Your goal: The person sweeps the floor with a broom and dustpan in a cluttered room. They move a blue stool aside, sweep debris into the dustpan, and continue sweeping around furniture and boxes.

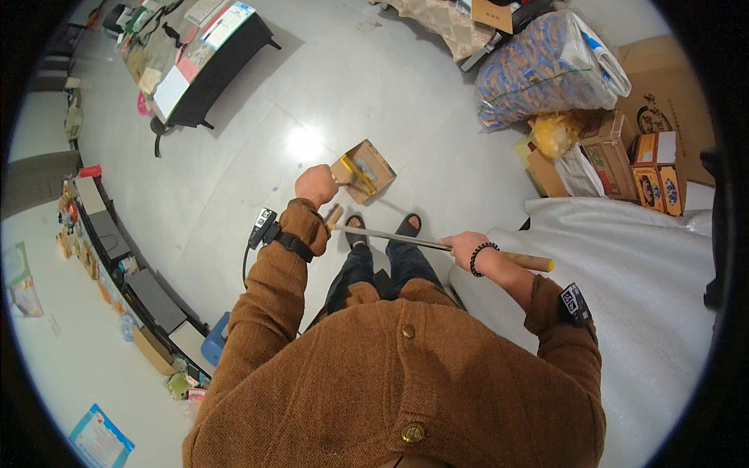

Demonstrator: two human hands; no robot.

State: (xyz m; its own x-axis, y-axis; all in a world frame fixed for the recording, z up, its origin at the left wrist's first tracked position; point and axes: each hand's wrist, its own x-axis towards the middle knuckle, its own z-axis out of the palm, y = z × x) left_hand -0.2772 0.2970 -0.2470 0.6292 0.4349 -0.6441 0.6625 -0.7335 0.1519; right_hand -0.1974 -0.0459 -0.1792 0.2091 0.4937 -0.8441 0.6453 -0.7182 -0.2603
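My left hand [316, 185] is closed around the handle of a brush with yellow bristles [358, 174]. The brush is in front of an open cardboard box [380, 167] beyond my feet; whether it touches the box I cannot tell. My right hand [469, 250] grips a long, narrow metal tool [398, 237] near its wooden handle [529, 261], which has a yellow end. Leftward across my feet runs the metal part, reaching another wooden piece [335, 216] below my left wrist. That piece looks like a second handle.
White bubble or foam sheeting [614, 281] spreads at my right. Behind it stand cartons [658, 172] and a large stuffed plastic bag [538, 73]. A cluttered dark table [216, 76] is at the far left. Along the left wall runs a low shelf [155, 298], with a blue container [216, 339] nearby.
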